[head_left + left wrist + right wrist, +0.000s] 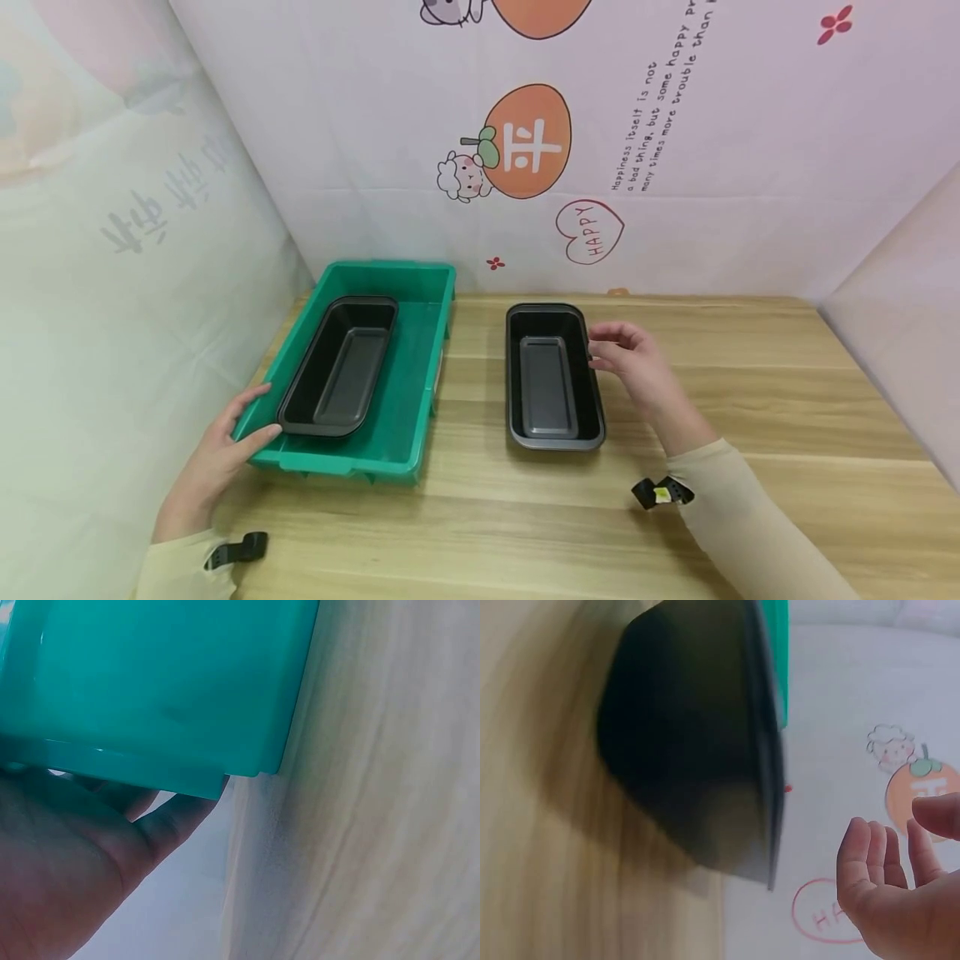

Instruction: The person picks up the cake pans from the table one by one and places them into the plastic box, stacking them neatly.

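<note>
Near the table's middle stands a dark loaf pan, its long side running away from me. My right hand hovers by the pan's right rim, thumb and fingers loosely bent. In the right wrist view a gap shows between that hand and the pan. To the left, a green plastic tray holds a second dark loaf pan, lying along its left side. My left hand grips the tray's near left corner; its thumb reaches over the rim near that pan. The tray's wall partly hides the fingers in the left wrist view.
A wooden tabletop spreads to the right of the loaf pan and in front. Printed cloth hangs behind the table, with pale sheets at left and right. The tray stands close to the left sheet.
</note>
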The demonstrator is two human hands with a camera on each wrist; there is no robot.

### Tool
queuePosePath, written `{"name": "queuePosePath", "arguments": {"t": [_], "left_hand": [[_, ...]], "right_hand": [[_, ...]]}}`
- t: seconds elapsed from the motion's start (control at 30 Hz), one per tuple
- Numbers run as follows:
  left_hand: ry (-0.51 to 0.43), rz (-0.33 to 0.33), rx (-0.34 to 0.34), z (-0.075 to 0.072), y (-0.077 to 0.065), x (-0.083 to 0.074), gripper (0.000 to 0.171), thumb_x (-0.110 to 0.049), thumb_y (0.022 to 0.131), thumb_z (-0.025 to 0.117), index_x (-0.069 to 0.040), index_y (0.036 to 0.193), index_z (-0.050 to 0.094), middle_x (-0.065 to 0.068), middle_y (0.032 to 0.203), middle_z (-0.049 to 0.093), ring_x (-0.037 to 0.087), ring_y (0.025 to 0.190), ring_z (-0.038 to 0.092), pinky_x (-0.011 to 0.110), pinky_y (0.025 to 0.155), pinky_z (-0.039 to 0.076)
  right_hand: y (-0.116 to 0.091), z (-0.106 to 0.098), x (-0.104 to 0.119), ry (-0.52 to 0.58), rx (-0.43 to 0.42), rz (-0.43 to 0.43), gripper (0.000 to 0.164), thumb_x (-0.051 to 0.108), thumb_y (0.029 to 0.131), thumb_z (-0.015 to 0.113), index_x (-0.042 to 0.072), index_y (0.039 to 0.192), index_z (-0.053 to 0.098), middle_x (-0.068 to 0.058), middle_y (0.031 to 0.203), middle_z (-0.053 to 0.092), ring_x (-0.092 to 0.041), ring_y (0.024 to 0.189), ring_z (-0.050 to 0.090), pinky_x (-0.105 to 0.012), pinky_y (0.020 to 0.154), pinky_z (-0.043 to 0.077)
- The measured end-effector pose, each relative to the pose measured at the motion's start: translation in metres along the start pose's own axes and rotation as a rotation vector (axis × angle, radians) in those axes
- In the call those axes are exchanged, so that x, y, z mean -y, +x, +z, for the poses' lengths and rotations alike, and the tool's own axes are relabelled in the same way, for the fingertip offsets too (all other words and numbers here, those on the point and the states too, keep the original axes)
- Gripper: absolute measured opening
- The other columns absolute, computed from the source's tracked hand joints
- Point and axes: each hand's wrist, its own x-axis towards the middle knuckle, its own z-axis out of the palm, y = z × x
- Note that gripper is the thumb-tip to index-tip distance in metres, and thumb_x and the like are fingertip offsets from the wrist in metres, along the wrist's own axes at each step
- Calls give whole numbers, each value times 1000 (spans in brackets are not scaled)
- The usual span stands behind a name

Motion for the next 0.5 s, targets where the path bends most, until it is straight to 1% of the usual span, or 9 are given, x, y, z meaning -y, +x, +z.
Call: {"name": "queuePosePath", "arguments": {"t": [0.07,0.13,0.2,0.3,0.4,0.5], "left_hand": [[0,-5,0,0,0,0,69,-20,100,60,-21,157,23,19,162,4,46,144,-5,78,101,7],[1,-8,0,1,0,-1,69,-20,100,60,-21,157,23,19,162,3,47,144,-5,78,101,7],[-3,-12,1,1,0,-1,69,-20,100,60,-21,157,23,20,162,3,46,144,-6,77,101,7],[-10,-15,2,1,0,-2,69,-20,100,60,-21,157,22,19,162,2,46,144,-7,77,101,5],[-10,-14,2,1,1,-2,69,-20,100,60,-21,157,22,19,162,3,46,144,-5,77,102,6],[-4,-17,1,1,1,-2,70,-20,100,60,-21,157,22,19,162,3,46,144,-4,77,102,8]], "right_hand": [[1,-5,-4,-41,-18,8,24,4,95,61,-8,116,55,-8,110,58,-20,99,60,-35,87,54],[1,-10,-9,-87,-29,20,23,3,95,60,-6,116,56,-8,114,56,-18,99,61,-32,86,54],[2,-14,-13,-122,-25,34,27,2,95,58,-8,120,54,-10,120,53,-15,98,61,-29,85,54],[2,-18,-19,-147,3,66,36,1,95,56,-13,127,49,-20,131,47,-12,96,62,-27,86,53],[3,-21,-24,-146,30,107,42,2,96,55,-15,132,44,-26,137,43,-13,99,62,-31,90,52],[4,-21,-28,-150,45,137,43,5,96,56,-13,133,44,-24,136,43,-15,101,60,-34,93,51]]}}
